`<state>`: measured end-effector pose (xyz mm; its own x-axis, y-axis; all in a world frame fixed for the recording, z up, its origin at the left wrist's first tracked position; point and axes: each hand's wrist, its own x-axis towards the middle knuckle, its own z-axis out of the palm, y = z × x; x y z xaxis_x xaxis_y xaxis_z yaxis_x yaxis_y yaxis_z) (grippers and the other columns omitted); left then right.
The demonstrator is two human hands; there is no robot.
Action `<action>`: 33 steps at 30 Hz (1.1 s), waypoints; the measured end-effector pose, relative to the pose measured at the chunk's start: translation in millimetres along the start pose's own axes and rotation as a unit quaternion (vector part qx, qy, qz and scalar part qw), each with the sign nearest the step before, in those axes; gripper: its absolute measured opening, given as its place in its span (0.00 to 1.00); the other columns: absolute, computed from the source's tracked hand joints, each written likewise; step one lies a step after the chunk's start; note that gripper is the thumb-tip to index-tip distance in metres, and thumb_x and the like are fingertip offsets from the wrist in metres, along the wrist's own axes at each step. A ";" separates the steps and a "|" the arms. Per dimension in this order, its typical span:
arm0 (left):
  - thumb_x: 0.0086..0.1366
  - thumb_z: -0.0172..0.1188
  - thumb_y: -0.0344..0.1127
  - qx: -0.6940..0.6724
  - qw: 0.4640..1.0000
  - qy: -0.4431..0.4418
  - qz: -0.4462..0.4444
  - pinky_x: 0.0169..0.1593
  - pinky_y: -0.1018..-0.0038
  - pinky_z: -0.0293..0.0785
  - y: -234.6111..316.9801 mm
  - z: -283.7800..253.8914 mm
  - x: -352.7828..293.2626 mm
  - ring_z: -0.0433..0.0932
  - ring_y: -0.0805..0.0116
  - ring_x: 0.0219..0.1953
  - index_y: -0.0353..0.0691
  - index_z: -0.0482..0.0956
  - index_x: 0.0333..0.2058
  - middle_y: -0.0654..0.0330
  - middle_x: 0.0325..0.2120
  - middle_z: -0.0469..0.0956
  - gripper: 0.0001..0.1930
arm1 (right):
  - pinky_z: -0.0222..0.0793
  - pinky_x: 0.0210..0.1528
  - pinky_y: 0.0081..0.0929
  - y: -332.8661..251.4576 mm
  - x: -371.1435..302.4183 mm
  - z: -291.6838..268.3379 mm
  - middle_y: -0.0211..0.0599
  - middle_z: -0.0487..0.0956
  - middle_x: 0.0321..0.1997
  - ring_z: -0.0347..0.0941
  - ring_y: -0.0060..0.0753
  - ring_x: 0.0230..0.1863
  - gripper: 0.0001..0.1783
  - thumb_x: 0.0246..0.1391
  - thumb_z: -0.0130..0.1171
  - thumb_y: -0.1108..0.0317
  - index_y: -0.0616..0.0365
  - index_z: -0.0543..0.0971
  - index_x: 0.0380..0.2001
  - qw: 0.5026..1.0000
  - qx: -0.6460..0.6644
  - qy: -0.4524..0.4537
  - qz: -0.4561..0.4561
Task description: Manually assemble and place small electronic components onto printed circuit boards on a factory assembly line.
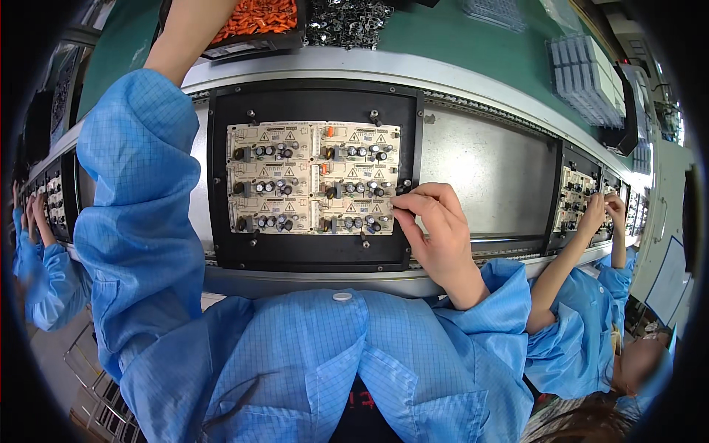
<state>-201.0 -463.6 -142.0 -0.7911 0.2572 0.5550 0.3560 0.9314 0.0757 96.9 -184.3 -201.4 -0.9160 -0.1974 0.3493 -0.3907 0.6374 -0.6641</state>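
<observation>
A cream circuit board panel (255, 131) lies flat in a black carrier frame (317, 255) in front of me. It bears repeated groups of capacitors (267, 186) and other small parts. Two orange pieces (330, 131) stand upright on its upper middle part. At the panel's lower right edge is my right hand (445, 232), thumb and forefinger closed together; whatever is between them is too small to make out. My left forearm (185, 33) reaches away past the top edge of the picture, beside a black bin (255, 48) of small orange parts (258, 21). My left hand lies outside the view.
Small metal parts (347, 23) are heaped beside the bin. The carrier sits on a conveyor line with metal rails (487, 111). Stacked clear trays (583, 77) stand at the far right. Co-workers handle boards on both sides, one person's hands (594, 215) close at right.
</observation>
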 end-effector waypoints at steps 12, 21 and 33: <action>0.66 0.63 0.41 -0.192 0.978 -0.078 -0.018 0.40 0.75 0.74 7.9 -61.3 -33.3 0.80 0.74 0.33 0.35 0.84 0.41 0.55 0.31 0.85 0.14 | 0.74 0.37 0.31 -6.9 5.5 0.1 0.41 0.80 0.35 0.76 0.40 0.38 0.15 0.44 0.69 0.82 0.61 0.81 0.38 1.000 -0.024 -0.008 -0.014; 0.60 0.65 0.22 -0.313 0.915 -0.250 -0.047 0.37 0.71 0.76 101.1 -131.0 -161.3 0.81 0.60 0.32 0.33 0.83 0.40 0.51 0.32 0.81 0.09 | 0.75 0.36 0.29 14.1 49.9 -32.0 0.40 0.82 0.36 0.78 0.37 0.36 0.13 0.48 0.68 0.78 0.60 0.82 0.39 0.999 -0.039 -0.009 -0.015; 0.54 0.65 0.18 -0.291 0.923 -0.252 -0.008 0.40 0.65 0.75 146.7 -108.1 -212.6 0.76 0.53 0.36 0.33 0.78 0.37 0.52 0.32 0.78 0.12 | 0.77 0.43 0.28 78.1 183.8 38.9 0.40 0.84 0.34 0.82 0.35 0.36 0.12 0.51 0.66 0.71 0.60 0.82 0.40 0.998 -0.042 0.049 0.003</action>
<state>73.2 -409.4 -159.4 -0.8771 0.4685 0.1058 0.4338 0.6781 0.5933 -105.5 -199.7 -214.8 -0.9033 -0.1223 0.4112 -0.3726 0.6988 -0.6106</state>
